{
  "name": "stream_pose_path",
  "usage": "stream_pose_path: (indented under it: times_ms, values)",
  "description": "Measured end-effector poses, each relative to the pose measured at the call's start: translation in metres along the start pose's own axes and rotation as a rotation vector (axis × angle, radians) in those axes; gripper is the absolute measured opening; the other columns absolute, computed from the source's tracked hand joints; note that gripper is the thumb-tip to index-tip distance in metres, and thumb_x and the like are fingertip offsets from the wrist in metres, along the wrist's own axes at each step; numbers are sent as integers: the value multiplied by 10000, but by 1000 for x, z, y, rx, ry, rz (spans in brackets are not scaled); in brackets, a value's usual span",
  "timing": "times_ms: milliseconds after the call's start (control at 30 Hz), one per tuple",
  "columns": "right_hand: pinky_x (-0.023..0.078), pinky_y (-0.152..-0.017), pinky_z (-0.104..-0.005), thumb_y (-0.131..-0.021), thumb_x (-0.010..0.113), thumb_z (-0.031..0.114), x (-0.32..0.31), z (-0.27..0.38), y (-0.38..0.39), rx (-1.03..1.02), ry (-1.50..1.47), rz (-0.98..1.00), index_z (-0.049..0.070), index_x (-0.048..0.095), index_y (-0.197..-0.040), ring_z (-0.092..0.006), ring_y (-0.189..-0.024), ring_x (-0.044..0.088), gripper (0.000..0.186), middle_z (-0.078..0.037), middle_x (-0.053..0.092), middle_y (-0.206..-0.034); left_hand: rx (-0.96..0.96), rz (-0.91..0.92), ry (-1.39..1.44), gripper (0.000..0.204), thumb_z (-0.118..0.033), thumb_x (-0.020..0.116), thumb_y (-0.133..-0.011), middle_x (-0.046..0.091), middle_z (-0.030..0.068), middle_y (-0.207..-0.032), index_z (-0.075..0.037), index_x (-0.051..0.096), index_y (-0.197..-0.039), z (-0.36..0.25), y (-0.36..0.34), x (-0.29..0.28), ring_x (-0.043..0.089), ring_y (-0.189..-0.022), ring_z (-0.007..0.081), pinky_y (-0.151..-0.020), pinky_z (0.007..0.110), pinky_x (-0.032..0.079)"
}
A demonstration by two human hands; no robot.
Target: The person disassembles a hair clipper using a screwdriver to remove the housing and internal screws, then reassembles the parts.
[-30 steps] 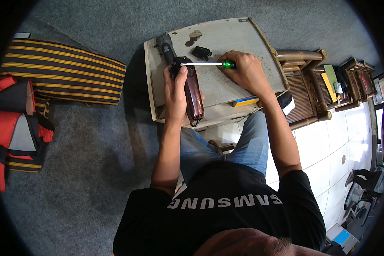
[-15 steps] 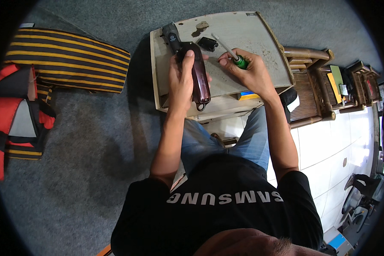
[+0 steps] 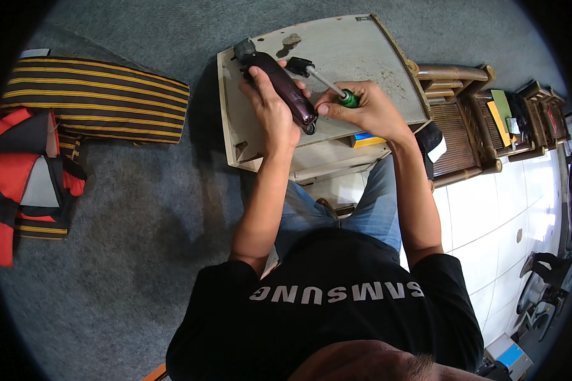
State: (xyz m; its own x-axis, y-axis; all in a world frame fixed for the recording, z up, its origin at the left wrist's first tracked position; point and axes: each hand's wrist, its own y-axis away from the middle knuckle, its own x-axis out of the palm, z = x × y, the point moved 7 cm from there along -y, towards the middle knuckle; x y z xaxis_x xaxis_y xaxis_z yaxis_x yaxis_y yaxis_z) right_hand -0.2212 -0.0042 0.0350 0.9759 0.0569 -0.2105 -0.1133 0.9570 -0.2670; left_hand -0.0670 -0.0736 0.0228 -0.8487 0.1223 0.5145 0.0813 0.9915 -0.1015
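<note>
Head view: left hand grasps a maroon-bodied hair clipper, thumb laid along its near side, other fingers wrapped beneath and showing at the far edge. Clipper is held above the pale cabinet top, slanted, its dark clipper head toward the upper left and its hanging loop toward the lower right. Right hand grasps a screwdriver by the green handle, shaft pointing up and left, away from the clipper body. Screwdriver tip overlaps a small black plastic part in this view; contact cannot be told. Right thumb and forefinger are drawn together near the loop end; whether they pinch anything small is not resolvable. Step in hand, judged: a pause in screwdriver work, tool parked in the palm while the clipper is turned or checked, since the tip is on no visible screw. Any further driving would call for swinging the shaft round onto the clipper, seating the tip squarely, and a firm left-hand grip against twist; the smooth casing could slip. Yellow-and-blue box sits in the opening under the top.
</note>
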Motion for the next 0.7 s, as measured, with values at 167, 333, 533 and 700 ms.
stream_pose_path:
  times_ms: [167, 333, 533, 700]
  values:
    - [488, -684, -295, -934, 821, 243, 4, -6, 0, 8, 107, 19, 0, 776, -1023, -79, -722, 534, 263, -54, 678, -735, 95, -130, 0, 564, -577, 363, -1120, 637, 91, -1278, -110, 315, -1433, -9, 8, -8, 628, -850, 212, -677, 354, 558]
    - [456, -636, -312, -939, 816, 289, 5, -8, -2, 15, 155, 6, 8, 774, -1011, -89, -686, 493, 293, -62, 613, -682, 117, -115, 0, 530, -564, 340, -1129, 630, 96, -1286, -126, 330, -1427, -13, 10, -11, 618, -866, 207, -670, 347, 555]
    - [502, -699, -297, -933, 821, 255, 4, -5, 1, 68, 115, 5, 12, 787, -1029, -77, -744, 568, 263, -52, 708, -773, 152, -62, -15, 524, -541, 328, -1139, 628, 101, -1250, -81, 350, -1388, -16, 13, -4, 613, -849, 213, -648, 352, 558]
    - [518, -713, -304, -940, 812, 244, 4, 2, 1, 95, 140, 16, 11, 788, -1046, -79, -749, 580, 257, -70, 731, -787, 91, -2, 32, 531, -545, 325, -1137, 616, 111, -1262, -74, 343, -1382, -8, 8, -9, 609, -868, 207, -657, 358, 574]
